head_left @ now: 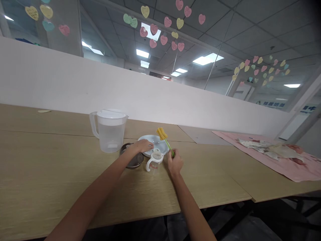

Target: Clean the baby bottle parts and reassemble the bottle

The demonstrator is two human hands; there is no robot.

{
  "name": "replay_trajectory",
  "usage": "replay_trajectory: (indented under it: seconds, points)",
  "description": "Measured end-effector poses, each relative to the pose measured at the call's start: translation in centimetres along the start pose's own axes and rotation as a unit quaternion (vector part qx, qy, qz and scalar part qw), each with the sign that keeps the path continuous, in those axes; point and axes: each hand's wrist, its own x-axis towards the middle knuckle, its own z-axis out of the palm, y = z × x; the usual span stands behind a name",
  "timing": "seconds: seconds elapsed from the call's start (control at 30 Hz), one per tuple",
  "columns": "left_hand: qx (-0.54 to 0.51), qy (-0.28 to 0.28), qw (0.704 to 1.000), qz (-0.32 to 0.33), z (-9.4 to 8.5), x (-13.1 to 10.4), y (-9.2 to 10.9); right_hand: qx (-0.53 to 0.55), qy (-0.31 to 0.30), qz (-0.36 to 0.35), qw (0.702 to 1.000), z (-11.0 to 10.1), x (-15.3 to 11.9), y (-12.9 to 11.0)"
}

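My right hand (175, 162) is closed around the green handle of a bottle brush (162, 134), whose yellow sponge head points up and away over the basin. Just left of that hand, a clear baby bottle (154, 164) with white side handles and red print stands upright and uncapped on the table. Behind it lies a shallow white basin (163, 145). My left hand (143, 146) reaches over the basin's left side, back upward; its fingers are mostly hidden, so I cannot tell whether they grip anything. Under that wrist sits a round metal dish (136, 163), with small items in it hard to make out.
A lidded translucent pitcher (111, 134) holding clear liquid stands left of the dish. To the far right, a pink cloth (281, 167) carries a doll-like figure and white fabric. A grey mat (200, 135) lies near the low white wall (150, 100) behind the wooden table (75, 187).
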Motion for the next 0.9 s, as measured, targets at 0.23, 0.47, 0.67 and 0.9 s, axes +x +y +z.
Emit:
replay_trajectory:
  seconds: [0.23,0.47,0.67,0.9]
  points:
    - [0.045,-0.007,0.998,0.036,-2.0,1.0,0.0,-0.021,0.016,-0.014,1.000,0.0,-0.2,-0.2]
    - [0.043,0.002,0.994,0.105,-4.8,0.8,2.9,-0.027,0.029,-0.137,0.990,0.3,-0.2,0.5]
    - [0.043,-0.057,0.986,0.149,-5.2,-0.1,5.6,-0.051,0.082,-0.145,0.985,-0.3,0.3,1.6]
    - [0.061,-0.056,0.991,0.106,-7.2,-0.4,5.1,-0.022,0.067,-0.215,0.974,-0.1,0.0,1.2]
